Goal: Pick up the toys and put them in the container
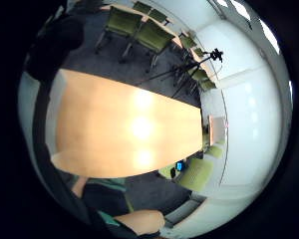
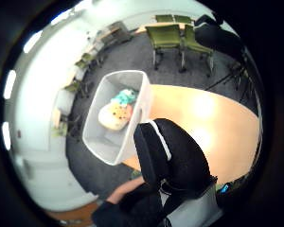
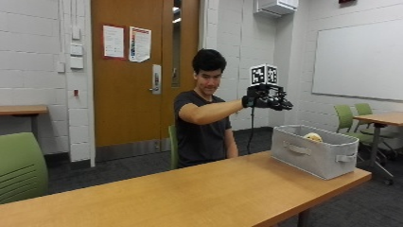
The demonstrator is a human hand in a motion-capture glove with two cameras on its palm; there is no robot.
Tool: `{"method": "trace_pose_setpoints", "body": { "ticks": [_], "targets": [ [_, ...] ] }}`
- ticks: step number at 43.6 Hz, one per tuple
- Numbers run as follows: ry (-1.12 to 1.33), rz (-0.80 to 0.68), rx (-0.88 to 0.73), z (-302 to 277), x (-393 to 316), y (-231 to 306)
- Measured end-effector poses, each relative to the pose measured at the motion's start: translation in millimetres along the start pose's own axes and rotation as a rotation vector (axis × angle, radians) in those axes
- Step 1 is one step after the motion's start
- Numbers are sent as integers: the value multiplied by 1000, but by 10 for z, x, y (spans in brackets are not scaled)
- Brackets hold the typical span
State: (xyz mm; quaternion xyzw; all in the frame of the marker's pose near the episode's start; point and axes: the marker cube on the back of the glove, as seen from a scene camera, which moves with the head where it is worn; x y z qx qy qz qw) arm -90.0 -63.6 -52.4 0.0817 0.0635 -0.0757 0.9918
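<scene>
Gloved right hand (image 3: 267, 100), fingers relaxed and holding nothing, raised in open air above the near rim of the container (image 3: 313, 152). Below it, two toys (image 2: 116, 113) lie inside (container at the counter (image 3: 189, 194) end edge).

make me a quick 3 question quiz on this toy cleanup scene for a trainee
1. True or false: the gloved right hand is raised in the air above the table.
2. Where do the toys lie?
A. spread on the table
B. inside the grey container
C. on a green chair
3. Fill in: the container stands at the table's ____, to the side of the seated person.

Key
1. True. The outside view shows the arm stretched out and the hand up at about head height, touching nothing.
2. B. The thumb side palm view looks down on two soft toys in the container.
3. End, close to the corner.
</scene>
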Motion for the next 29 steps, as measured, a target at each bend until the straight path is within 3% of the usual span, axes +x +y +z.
{"method": "trace_pose_setpoints", "body": {
  "ticks": [14, 29],
  "targets": [
    [-13, 144, -41, 535, 1038, 481],
    [-55, 159, -55, 680, 1178, 633]
  ]
}}
